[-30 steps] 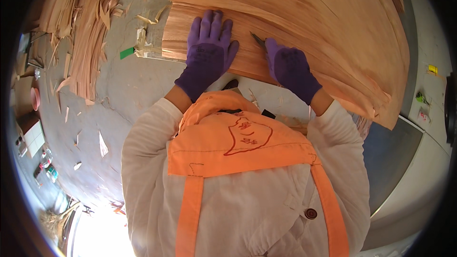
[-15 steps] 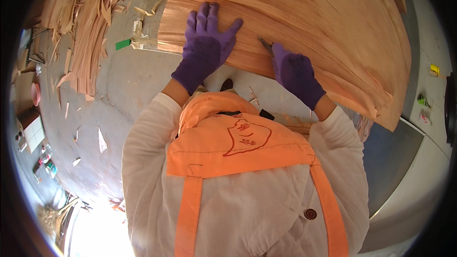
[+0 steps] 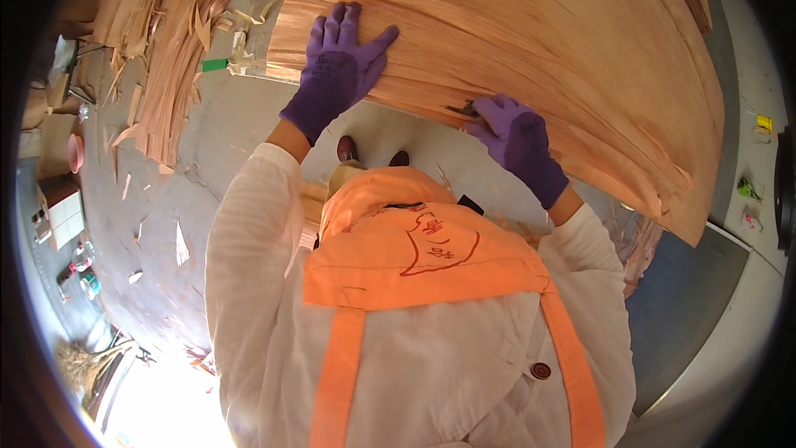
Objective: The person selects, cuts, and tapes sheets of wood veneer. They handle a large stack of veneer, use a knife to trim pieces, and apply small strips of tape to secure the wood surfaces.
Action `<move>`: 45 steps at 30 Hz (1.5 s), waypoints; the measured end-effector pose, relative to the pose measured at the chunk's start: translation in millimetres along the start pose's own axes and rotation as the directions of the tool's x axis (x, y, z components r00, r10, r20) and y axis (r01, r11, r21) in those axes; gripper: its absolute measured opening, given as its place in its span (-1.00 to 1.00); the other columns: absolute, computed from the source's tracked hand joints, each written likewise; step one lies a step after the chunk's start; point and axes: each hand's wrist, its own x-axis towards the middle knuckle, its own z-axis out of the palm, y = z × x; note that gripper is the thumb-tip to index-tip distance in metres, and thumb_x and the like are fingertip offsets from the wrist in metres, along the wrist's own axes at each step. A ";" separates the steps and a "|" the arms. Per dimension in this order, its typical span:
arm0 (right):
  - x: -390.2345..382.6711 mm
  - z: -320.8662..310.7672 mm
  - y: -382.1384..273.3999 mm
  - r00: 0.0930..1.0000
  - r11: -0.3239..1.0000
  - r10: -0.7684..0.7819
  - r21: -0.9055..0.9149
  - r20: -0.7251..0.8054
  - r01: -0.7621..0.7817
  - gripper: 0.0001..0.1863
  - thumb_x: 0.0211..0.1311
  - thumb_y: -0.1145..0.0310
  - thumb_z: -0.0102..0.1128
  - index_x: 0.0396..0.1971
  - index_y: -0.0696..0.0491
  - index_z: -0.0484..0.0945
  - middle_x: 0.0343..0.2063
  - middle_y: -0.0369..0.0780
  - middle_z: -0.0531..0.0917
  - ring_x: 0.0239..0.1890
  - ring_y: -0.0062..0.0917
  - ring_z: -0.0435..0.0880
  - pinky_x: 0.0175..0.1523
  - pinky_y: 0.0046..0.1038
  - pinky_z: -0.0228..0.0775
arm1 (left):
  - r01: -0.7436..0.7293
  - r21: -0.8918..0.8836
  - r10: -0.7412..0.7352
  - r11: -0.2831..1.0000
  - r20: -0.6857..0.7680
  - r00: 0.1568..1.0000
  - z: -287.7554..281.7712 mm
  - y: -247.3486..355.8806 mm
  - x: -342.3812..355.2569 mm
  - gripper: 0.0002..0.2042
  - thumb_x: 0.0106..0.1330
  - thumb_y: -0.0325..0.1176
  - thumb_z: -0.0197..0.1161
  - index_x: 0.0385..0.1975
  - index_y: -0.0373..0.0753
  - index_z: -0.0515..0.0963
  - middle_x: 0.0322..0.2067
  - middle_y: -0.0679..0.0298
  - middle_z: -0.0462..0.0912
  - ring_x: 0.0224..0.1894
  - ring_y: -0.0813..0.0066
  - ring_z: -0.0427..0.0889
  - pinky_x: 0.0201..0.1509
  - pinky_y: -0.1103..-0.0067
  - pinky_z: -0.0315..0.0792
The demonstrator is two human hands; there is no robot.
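Note:
A large stack of reddish-brown wood veneer sheets [image 3: 531,41] spreads across the work surface, with layered, uneven edges. My left hand [image 3: 336,66], in a purple glove, lies flat near the left end of the veneer, fingers spread and thumb out. Nothing is in it. My right hand [image 3: 514,137], gloved the same way, is closed around a small knife [image 3: 461,109] at the near edge of the sheets. The dark blade points left; most of the handle is hidden in the glove.
Loose veneer strips [image 3: 162,66] hang in a bundle at the far left. A green tape piece [image 3: 215,65] sits left of the stack. Scraps litter the grey floor [image 3: 199,216]. A dark panel [image 3: 688,307] stands at the right, and a yellow object [image 3: 764,124] lies farther right.
My right hand has drawn the knife toward me to the near edge, turning its blade more to the left. My left hand has shifted slightly left, still flat on the veneer.

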 end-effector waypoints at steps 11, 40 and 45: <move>6.5 20.0 11.0 0.963 0.922 -0.269 -0.298 -0.036 0.246 -0.83 0.02 0.34 0.12 -0.33 -0.05 0.46 -0.40 -0.30 0.53 -0.28 -0.43 0.53 -0.33 -0.36 0.39 | -0.031 0.024 0.031 0.999 0.024 0.999 -1.5 0.0 -1.0 -0.58 0.26 -0.12 0.04 0.15 0.20 0.31 0.17 -0.13 0.17 0.23 -0.14 0.15 0.24 0.08 0.06; 14.3 17.7 11.6 0.918 0.809 -0.349 -0.433 0.190 0.397 -0.72 -0.04 0.36 0.12 -0.24 -0.07 0.43 -0.44 -0.29 0.51 -0.34 -0.45 0.53 -0.41 -0.38 0.32 | -0.092 0.004 0.090 0.996 0.163 0.982 -19.5 -13.2 18.1 -0.62 0.22 -0.09 0.06 0.08 0.20 0.40 0.07 -0.04 0.31 0.13 0.01 0.30 0.16 0.25 0.25; 14.7 17.1 10.7 0.912 0.808 -0.368 -0.422 0.184 0.411 -0.70 -0.04 0.38 0.10 -0.21 -0.08 0.43 -0.43 -0.29 0.51 -0.33 -0.46 0.53 -0.38 -0.38 0.33 | -0.157 0.056 0.157 0.986 0.006 0.988 -9.8 -16.2 10.4 -0.60 0.19 -0.09 0.10 0.07 0.22 0.40 0.04 0.01 0.34 0.11 0.07 0.34 0.10 0.23 0.29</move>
